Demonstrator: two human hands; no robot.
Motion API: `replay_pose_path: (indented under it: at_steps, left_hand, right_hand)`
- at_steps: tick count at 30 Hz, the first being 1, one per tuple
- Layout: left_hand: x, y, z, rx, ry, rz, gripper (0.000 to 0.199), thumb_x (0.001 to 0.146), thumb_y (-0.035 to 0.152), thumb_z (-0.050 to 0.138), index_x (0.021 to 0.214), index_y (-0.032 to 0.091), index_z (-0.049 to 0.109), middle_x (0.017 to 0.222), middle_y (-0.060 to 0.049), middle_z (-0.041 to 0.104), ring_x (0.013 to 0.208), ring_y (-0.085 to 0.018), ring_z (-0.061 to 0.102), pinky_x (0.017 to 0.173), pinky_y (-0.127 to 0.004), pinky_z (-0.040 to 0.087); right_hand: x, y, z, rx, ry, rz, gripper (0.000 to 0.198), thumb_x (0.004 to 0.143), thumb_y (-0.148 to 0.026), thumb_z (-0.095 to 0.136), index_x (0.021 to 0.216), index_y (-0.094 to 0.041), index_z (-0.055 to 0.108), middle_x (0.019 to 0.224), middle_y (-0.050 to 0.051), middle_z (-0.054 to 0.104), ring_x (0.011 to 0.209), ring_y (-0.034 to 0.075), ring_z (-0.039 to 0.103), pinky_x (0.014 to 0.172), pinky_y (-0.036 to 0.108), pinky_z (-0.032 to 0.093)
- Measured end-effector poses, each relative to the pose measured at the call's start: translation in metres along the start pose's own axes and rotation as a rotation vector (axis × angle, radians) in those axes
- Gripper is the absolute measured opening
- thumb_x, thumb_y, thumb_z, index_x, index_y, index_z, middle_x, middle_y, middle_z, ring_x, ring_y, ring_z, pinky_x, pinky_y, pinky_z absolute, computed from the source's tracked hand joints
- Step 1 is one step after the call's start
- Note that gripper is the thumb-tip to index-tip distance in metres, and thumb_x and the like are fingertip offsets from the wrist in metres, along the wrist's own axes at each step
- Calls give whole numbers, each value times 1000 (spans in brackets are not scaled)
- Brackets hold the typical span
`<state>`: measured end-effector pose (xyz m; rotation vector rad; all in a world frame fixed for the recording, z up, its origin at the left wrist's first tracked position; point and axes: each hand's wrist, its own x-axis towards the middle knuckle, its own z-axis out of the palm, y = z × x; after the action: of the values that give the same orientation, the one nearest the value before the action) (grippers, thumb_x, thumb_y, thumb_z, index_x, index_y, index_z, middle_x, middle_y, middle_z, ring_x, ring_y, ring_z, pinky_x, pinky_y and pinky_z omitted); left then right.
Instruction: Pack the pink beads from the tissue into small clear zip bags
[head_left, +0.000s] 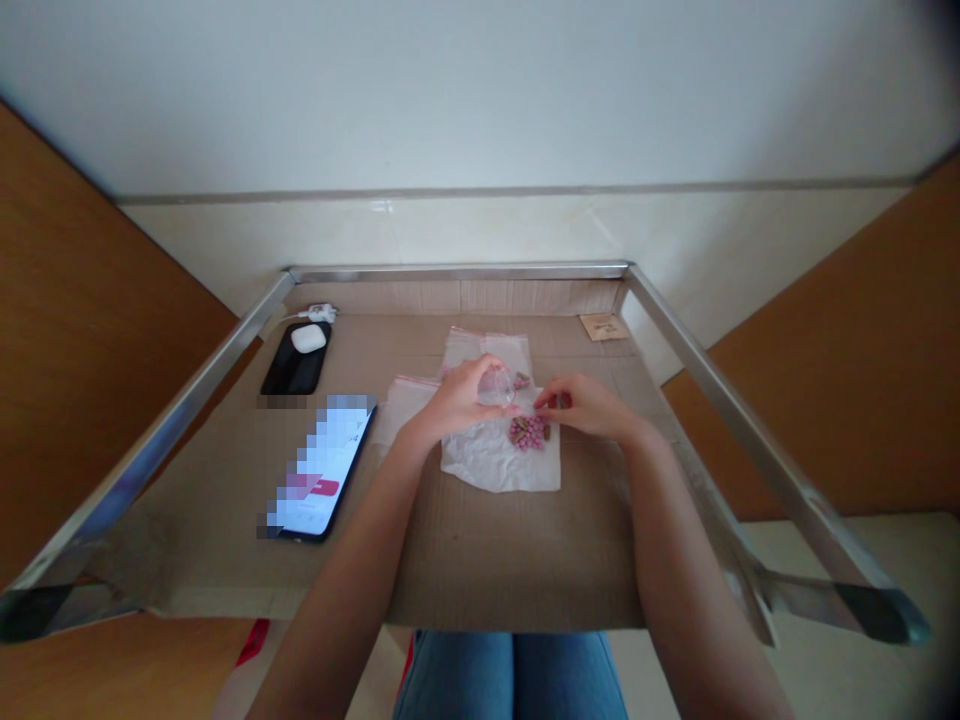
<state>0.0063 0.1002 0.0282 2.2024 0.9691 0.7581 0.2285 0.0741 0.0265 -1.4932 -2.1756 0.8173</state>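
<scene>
My left hand (474, 392) is closed around a small clear cup (495, 387), tilted over a crumpled white paper (491, 462). On that paper lies a small heap of pink and brownish pellets (529, 432), like beads or capsules. Just above the heap, my right hand (576, 402) has its thumb and fingertips pinched together at the paper's right side. What the fingertips hold, if anything, is too small to tell. Behind the cup, a few more pellets (520, 380) show by a clear zip bag (495, 348). Another pale bag (401, 405) lies partly behind my left wrist.
Cardboard (517, 560) covers the metal-framed table. To the left lie a phone with a lit screen (330, 465), a black phone (289, 365) with a white earbud case (308, 339) on it, and a white charger (322, 313). A brown packet (603, 327) lies at the back right.
</scene>
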Motion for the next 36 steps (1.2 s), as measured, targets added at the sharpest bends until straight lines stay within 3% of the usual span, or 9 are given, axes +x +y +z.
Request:
replay_pose_path:
  at_steps: [10, 18, 22, 27, 31, 36]
  left_hand:
    - [-1, -4, 6, 36, -66, -12, 45, 66, 47, 68, 100, 22, 52, 91, -2, 59, 83, -19, 55, 75, -32, 42]
    - [-1, -1, 6, 48, -77, 14, 48, 66, 51, 66, 100, 21, 51, 92, -3, 59, 84, -19, 56, 75, -32, 43]
    - [0, 2, 5, 24, -68, 16, 47, 68, 52, 64, 100, 20, 50, 93, -4, 59, 84, -19, 56, 75, -32, 42]
    - [-1, 2, 3, 13, -49, -3, 47, 68, 52, 64, 101, 21, 49, 92, -3, 58, 83, -18, 55, 74, -31, 42]
    - [-2, 2, 1, 7, -53, -11, 45, 69, 52, 63, 100, 21, 49, 87, -1, 57, 78, -17, 54, 71, -29, 41]
    - [-2, 2, 1, 22, -60, -27, 46, 68, 51, 64, 99, 21, 50, 87, -2, 57, 79, -17, 53, 71, -29, 40]
  right_hand:
    - [1, 5, 3, 36, -48, 19, 12, 70, -27, 60, 66, -19, 69, 59, 0, 64, 53, 13, 52, 50, 24, 34]
    - [7, -26, 5, 236, 190, -71, 22, 78, -36, 55, 81, -18, 68, 75, 2, 67, 60, 12, 52, 54, 24, 35]
    - [12, -35, 14, 275, 202, -103, 23, 80, -36, 53, 87, -19, 67, 78, 2, 67, 58, 11, 50, 55, 24, 36]
    - [10, -26, 8, 195, 222, -80, 24, 80, -38, 54, 85, -19, 67, 72, 2, 65, 58, 12, 51, 54, 24, 35]
    - [6, -18, 4, 41, 155, -28, 17, 76, -32, 58, 81, -19, 69, 68, 1, 64, 55, 11, 49, 53, 23, 33]
    - [6, -18, 8, -13, -47, -47, 17, 76, -29, 57, 75, -19, 71, 64, 1, 65, 54, 11, 52, 54, 23, 33]
